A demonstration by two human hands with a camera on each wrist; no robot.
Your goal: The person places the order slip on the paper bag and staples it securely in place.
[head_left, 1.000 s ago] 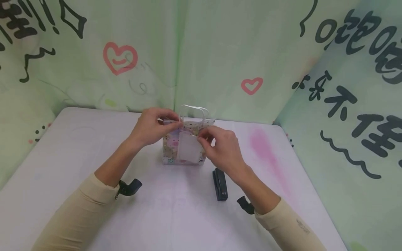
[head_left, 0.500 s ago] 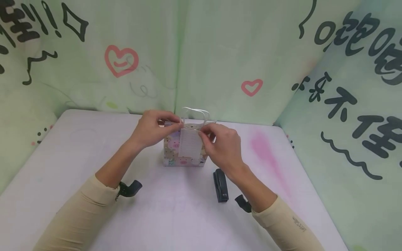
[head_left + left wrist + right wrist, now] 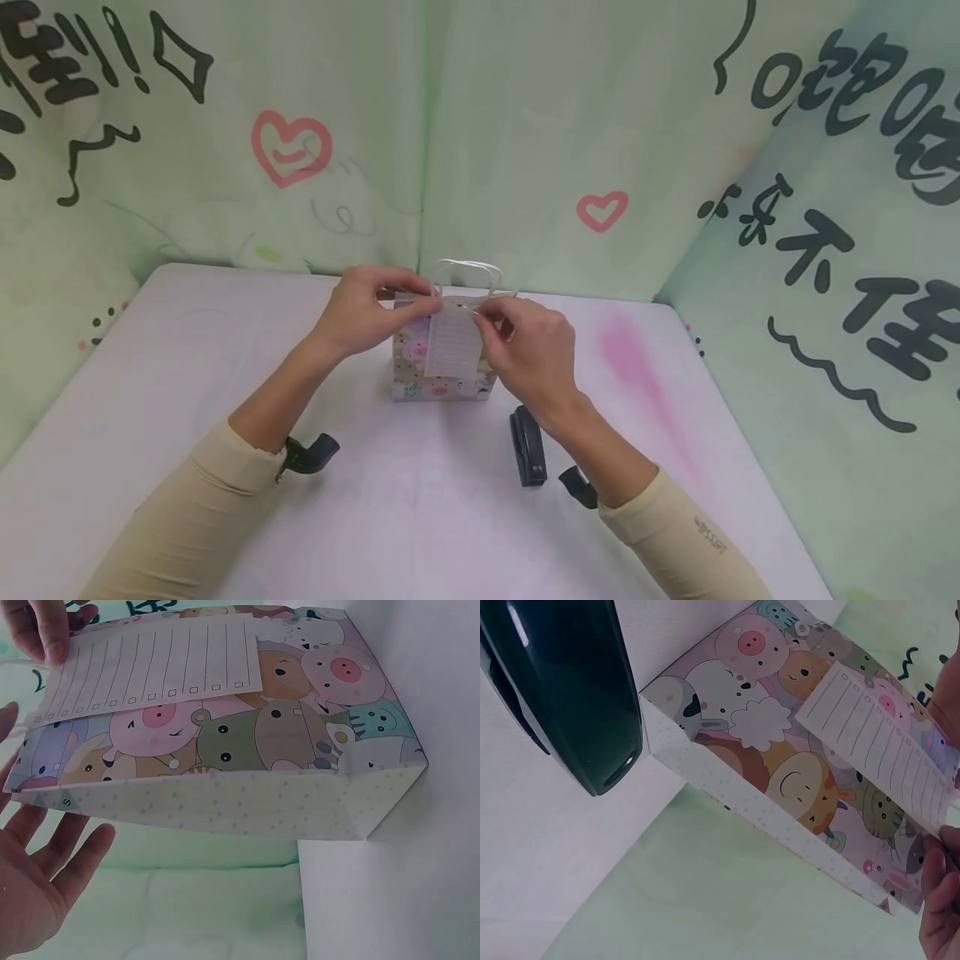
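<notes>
A small paper gift bag (image 3: 408,346) with cartoon animals stands upright near the table's back edge, its white handles (image 3: 468,265) raised. A white slip of lined paper (image 3: 453,343) with small checkboxes lies against its front, near the top. My left hand (image 3: 367,304) grips the bag's top edge, thumb in front at the slip's upper left corner and fingers behind, as the left wrist view shows. My right hand (image 3: 534,346) pinches the slip's upper right corner by the bag's rim. A black stapler (image 3: 528,446) lies on the table below my right hand, and looms large in the right wrist view.
The white table (image 3: 375,517) has a pink stain (image 3: 633,358) at the right. Green fabric walls (image 3: 495,125) with drawn hearts and black writing enclose the back and sides. A dark wrist camera mount sits on each forearm.
The slip has risen a little and now lies closer to the bag's top edge. My left thumb has shifted right onto the slip's corner. The stapler has stayed in place.
</notes>
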